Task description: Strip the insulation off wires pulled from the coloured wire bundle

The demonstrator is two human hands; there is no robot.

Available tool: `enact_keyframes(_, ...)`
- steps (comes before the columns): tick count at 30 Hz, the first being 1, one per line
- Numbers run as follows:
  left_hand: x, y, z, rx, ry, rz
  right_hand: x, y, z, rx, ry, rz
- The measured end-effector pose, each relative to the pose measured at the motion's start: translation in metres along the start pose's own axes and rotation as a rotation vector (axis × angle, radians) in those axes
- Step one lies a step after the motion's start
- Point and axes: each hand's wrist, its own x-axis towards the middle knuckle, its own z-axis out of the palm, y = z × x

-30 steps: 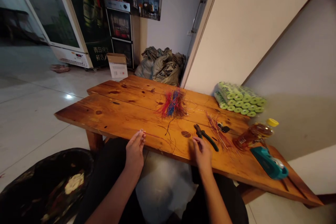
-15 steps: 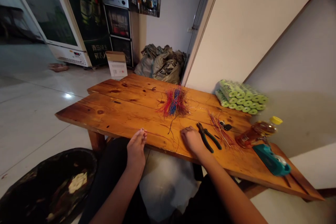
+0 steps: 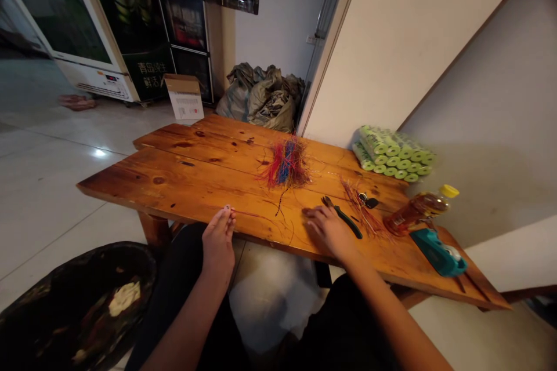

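My left hand (image 3: 219, 235) is closed in a pinch at the table's near edge, on one end of a thin bundle of reddish wires (image 3: 252, 214). These strands trail rightward along the wooden tabletop (image 3: 161, 177). My right hand (image 3: 331, 231) lies low over the table with its fingers stretched out and slightly apart. It partly covers a pair of dark green-handled pliers (image 3: 347, 221); one handle is hidden beneath it. Whether the hand touches the pliers I cannot tell. Farther back sits a tangled pile of red and blue wires (image 3: 287, 163).
Loose reddish strands (image 3: 369, 220) and a key fob (image 3: 369, 202) lie right of the pliers. Beyond are a yellow-capped bottle (image 3: 418, 208), a teal tape dispenser (image 3: 438, 252) and green-wrapped rolls (image 3: 391, 153). A black-lined bin (image 3: 78, 307) stands on the floor at left.
My right hand has moved right, from beside the pliers to over one handle, and its fingers have spread. My left hand keeps its pinch. The whole view has shifted slightly.
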Motion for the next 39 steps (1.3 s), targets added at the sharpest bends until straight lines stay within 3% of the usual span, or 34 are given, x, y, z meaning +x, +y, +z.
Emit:
enact_keyframes(4,-0.002,-0.001,0.001,-0.007,0.012,-0.006,-0.040,-0.008,0.010,0.213,0.037,0.015)
enact_keyframes(7,-0.005,-0.005,0.002,-0.005,-0.020,-0.025,-0.053,-0.014,0.021,0.253,0.059,0.044)
enact_keyframes(13,-0.008,-0.014,0.002,0.013,-0.042,-0.027,-0.039,-0.027,0.027,0.257,0.012,0.202)
enact_keyframes(17,-0.007,-0.014,0.001,0.018,-0.050,-0.021,-0.039,-0.034,0.027,0.260,0.009,0.219)
enact_keyframes(29,-0.014,-0.013,0.005,0.034,-0.052,-0.038,-0.059,-0.050,0.041,0.155,0.170,0.218)
enact_keyframes(36,-0.012,-0.013,0.002,0.036,-0.068,-0.018,-0.057,-0.042,0.042,0.565,0.292,0.273)
enact_keyframes(39,-0.013,-0.015,0.002,0.062,-0.127,-0.020,-0.055,-0.039,0.033,0.669,0.338,0.315)
